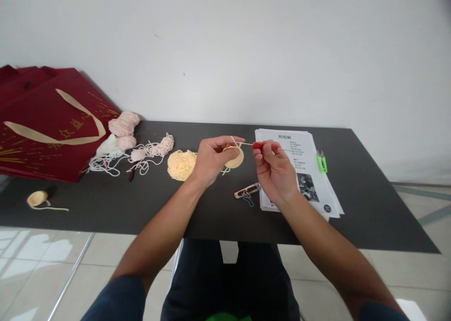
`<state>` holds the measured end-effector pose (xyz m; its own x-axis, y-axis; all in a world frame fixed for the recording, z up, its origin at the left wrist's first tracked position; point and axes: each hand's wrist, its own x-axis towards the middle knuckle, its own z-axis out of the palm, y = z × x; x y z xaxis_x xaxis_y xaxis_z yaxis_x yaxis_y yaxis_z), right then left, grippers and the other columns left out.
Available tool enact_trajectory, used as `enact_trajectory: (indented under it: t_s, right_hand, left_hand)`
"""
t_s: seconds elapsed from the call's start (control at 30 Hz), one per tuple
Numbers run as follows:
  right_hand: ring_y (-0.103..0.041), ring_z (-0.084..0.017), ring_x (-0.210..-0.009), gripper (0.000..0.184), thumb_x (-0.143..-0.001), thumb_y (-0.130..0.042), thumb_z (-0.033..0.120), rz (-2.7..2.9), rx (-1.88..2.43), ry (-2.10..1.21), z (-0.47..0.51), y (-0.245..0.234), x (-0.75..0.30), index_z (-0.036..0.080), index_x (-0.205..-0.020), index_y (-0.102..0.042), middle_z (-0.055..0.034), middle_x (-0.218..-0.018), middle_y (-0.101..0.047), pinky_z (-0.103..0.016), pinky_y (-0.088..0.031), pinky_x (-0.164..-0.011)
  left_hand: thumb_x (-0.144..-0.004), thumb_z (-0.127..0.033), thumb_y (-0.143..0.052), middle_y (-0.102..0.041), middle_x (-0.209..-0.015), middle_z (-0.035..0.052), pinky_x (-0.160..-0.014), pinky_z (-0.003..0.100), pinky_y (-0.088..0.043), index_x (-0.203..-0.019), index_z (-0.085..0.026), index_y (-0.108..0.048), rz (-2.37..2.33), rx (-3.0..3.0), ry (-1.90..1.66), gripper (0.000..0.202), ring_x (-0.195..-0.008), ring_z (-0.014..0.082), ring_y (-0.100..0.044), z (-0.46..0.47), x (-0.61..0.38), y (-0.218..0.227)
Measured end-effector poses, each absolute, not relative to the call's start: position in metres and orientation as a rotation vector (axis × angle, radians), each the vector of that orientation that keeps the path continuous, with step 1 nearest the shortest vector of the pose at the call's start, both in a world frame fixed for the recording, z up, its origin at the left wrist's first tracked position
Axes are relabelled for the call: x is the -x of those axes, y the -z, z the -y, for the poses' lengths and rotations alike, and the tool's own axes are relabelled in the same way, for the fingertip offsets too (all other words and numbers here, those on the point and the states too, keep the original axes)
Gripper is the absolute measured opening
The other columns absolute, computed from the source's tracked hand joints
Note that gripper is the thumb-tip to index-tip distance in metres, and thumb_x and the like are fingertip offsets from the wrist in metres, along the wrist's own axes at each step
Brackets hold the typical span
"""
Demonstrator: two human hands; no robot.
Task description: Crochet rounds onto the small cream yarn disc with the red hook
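Between the thumb and fingers of my left hand (212, 157) is a round, pale yellow crochet piece (235, 160), with a strand of yarn running over the raised index finger. My right hand (276, 171) pinches the red grip of a crochet hook (260, 145). The hook's thin metal shaft points left and reaches the yarn at my left fingers; its very tip is too small to make out. A yellow yarn ball (181, 165) lies on the table just left of my left hand.
Printed sheets (292, 171) lie under my right hand, with green thread snips (321, 161) on their right edge. Gold snips (246, 190) and a teal stitch marker (249, 201) are nearer. Pink yarn (124, 124), a dark red bag (52, 124) and a small crochet piece (37, 198) are leftward.
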<state>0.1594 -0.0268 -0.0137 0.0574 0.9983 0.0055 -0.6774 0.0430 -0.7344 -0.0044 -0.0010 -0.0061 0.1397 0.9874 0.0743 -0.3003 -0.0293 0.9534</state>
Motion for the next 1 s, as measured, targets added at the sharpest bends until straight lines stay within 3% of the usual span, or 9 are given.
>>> enact_trajectory:
  t_s: [0.13, 0.27, 0.43, 0.77, 1.0]
  right_hand:
    - [-0.073, -0.005, -0.078, 0.020, -0.083, -0.087, 0.036, 0.692, 0.699, -1.322, 0.032, 0.015, -0.153, 0.024, -0.091, -0.073, 0.0022, -0.092, -0.079, -0.011, -0.063, -0.075]
    - [-0.073, -0.006, -0.078, 0.020, -0.084, -0.086, 0.036, 0.715, 0.715, -1.287, 0.034, 0.016, -0.150, 0.024, -0.092, -0.073, 0.0013, -0.092, -0.080, -0.012, -0.063, -0.076]
    - [-0.073, -0.007, -0.077, 0.018, -0.084, -0.086, 0.034, 0.717, 0.721, -1.259, 0.034, 0.015, -0.149, 0.024, -0.090, -0.072, 0.0019, -0.092, -0.079, -0.015, -0.063, -0.074]
    - [-0.066, -0.008, -0.071, 0.013, -0.087, -0.083, 0.027, 0.836, 0.624, -1.113, 0.037, 0.012, -0.151, 0.025, -0.087, -0.071, 0.0014, -0.091, -0.075, -0.018, -0.055, -0.063]
    - [-0.065, -0.011, -0.069, 0.017, -0.088, -0.082, 0.037, 0.940, 0.701, -0.906, 0.037, 0.014, -0.153, 0.027, -0.088, -0.069, 0.0005, -0.091, -0.073, -0.025, -0.053, -0.061]
  left_hand:
    - [-0.068, -0.019, -0.085, -0.070, -0.080, -0.0022, -0.062, 0.023, -0.045, -0.126, -0.024, -0.074, -0.841, -1.072, -1.345, 0.059, -0.064, 0.0083, -0.056, 0.002, 0.001, 0.007]
    - [-0.070, -0.022, -0.084, -0.069, -0.081, -0.0027, -0.059, 0.022, -0.044, -0.137, -0.023, -0.067, -0.876, -1.082, -1.366, 0.069, -0.062, 0.0078, -0.055, 0.005, -0.001, 0.007]
    - [-0.069, -0.019, -0.080, -0.069, -0.084, -0.0014, -0.061, 0.023, -0.046, -0.128, -0.021, -0.072, -0.920, -1.130, -1.384, 0.059, -0.066, 0.0091, -0.057, 0.008, -0.004, 0.005]
    - [-0.069, -0.014, -0.075, -0.061, -0.077, -0.0040, -0.055, 0.022, -0.040, -0.115, -0.022, -0.075, -0.995, -1.177, -1.467, 0.046, -0.060, 0.0076, -0.049, 0.012, -0.006, 0.002]
    - [-0.070, -0.015, -0.075, -0.063, -0.078, -0.0028, -0.058, 0.023, -0.043, -0.113, -0.024, -0.076, -0.986, -1.152, -1.499, 0.045, -0.062, 0.0087, -0.051, 0.013, -0.005, 0.003]
